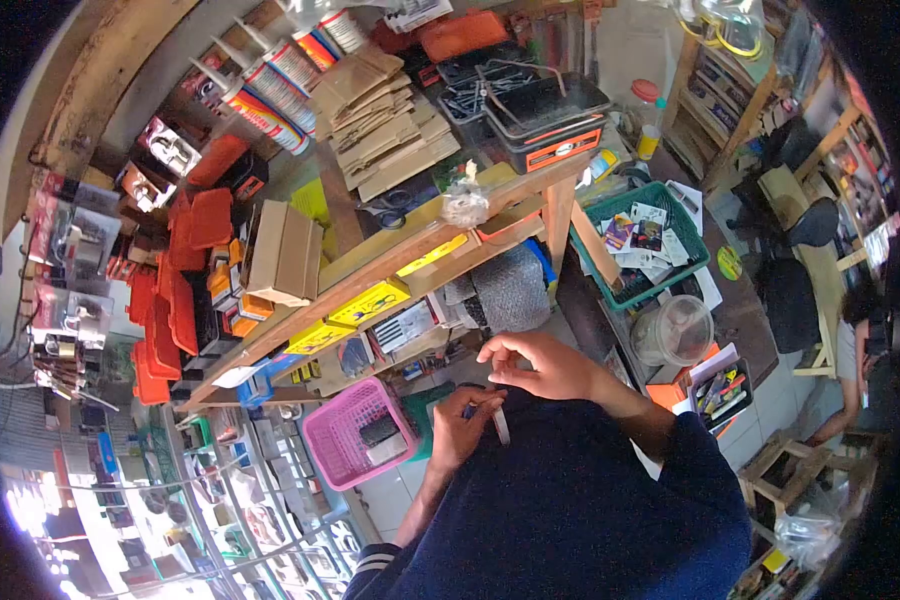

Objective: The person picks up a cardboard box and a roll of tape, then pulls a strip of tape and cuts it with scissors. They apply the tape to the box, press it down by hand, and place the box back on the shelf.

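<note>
Dark blue sleeves (590, 500) lead to both hands: the left hand (460, 425) pinches a small pale strip (501, 425), while the right hand (545, 365) curls just above, fingertips pinched on something too small to tell. Nearby sits a pink basket (345, 435); beyond, a green basket (690, 225).

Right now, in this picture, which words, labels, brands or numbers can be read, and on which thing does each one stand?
No text can be read for certain.
Sealant tubes: printed bands, too blurred.
Yellow boxes under the shelf: labels too small.
Cards in the green basket: print too small.
Black and orange case: a pale label, unreadable.
Small strip between the left hand and right hand: no visible print.
</note>
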Motion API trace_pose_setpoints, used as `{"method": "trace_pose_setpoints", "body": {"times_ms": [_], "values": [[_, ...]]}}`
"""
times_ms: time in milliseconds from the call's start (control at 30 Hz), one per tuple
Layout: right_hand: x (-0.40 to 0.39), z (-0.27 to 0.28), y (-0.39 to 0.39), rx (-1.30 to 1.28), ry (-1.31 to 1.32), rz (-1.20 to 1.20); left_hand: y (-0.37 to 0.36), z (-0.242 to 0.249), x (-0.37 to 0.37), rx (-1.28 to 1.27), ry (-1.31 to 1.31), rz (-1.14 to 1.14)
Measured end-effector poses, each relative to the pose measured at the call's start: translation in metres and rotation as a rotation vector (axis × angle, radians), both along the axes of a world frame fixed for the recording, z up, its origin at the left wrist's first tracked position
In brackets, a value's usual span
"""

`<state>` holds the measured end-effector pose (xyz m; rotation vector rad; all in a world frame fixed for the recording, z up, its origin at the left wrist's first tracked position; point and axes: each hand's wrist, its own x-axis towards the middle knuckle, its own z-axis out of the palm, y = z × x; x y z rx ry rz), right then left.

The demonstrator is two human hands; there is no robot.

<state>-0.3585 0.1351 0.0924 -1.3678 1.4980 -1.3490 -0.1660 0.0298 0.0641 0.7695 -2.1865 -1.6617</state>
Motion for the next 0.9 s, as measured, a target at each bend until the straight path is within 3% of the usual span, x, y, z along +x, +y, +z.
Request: {"method": "trace_pose_setpoints", "body": {"times_ms": [133,200,433,500,733,867,900], "values": [[-0.003,0.005,-0.001,0.001,0.05,0.018,0.006,-0.001,-0.004,-0.062,0.009,0.014],[-0.006,0.007,-0.003,0.002,0.08,0.029,0.007,-0.011,-0.003,-0.348,0.049,-0.039],[-0.027,0.03,-0.022,-0.063,0.258,0.124,0.018,-0.011,-0.003,-0.57,0.054,-0.079],[-0.033,0.042,-0.033,-0.095,0.338,0.138,0.022,-0.007,-0.002,-0.558,0.063,-0.079],[-0.044,0.087,-0.09,-0.414,0.335,-0.18,0.038,-0.003,0.006,-0.352,-0.129,0.01],[-0.053,0.091,-0.16,-0.42,0.524,-0.27,0.039,0.006,0.004,-0.218,-0.107,0.0],[-0.054,0.087,-0.177,-0.277,0.67,-0.315,0.038,0.009,0.004,-0.194,-0.054,-0.03]]}}
